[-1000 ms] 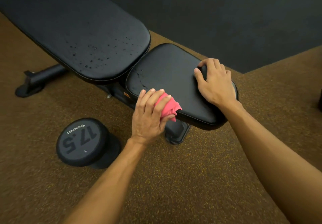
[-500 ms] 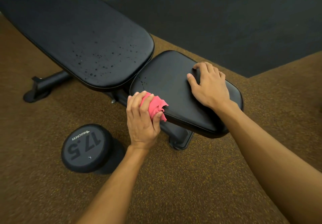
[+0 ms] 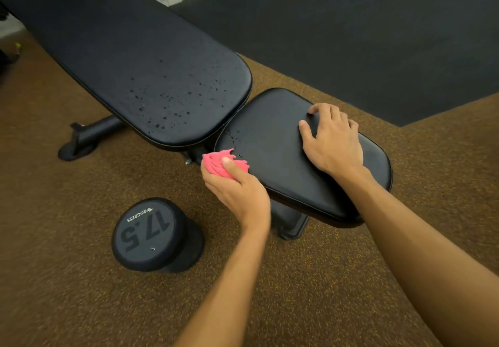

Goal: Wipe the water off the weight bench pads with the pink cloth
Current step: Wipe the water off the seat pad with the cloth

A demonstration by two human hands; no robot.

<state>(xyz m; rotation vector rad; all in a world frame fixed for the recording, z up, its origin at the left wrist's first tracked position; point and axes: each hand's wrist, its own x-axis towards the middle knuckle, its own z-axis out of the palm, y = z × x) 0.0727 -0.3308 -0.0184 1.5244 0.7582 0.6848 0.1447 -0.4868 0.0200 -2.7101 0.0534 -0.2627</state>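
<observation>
Nearest, a dumbbell (image 3: 154, 234) marked 17.5 stands on end on the brown floor (image 3: 81, 292), clear of the work. Just beyond it the left hand (image 3: 237, 192) has the pink cloth (image 3: 216, 161) bunched in a closed grip, thumb pressed on top, at the near left corner of the seat pad (image 3: 270, 136), touching or almost touching its edge. A few drops and a thin streak of water show on that corner, right beside the cloth; the rest of the seat looks dry, so this pad seems nearly finished. The right hand (image 3: 332, 141) rests on the seat's far side, fingers spread and lightly bent, holding nothing, apparently steadying the bench. Further off, the long back pad (image 3: 140, 57) is speckled with beads of water (image 3: 172, 103) across its lower end, so most of the wiping looks yet to come.
</observation>
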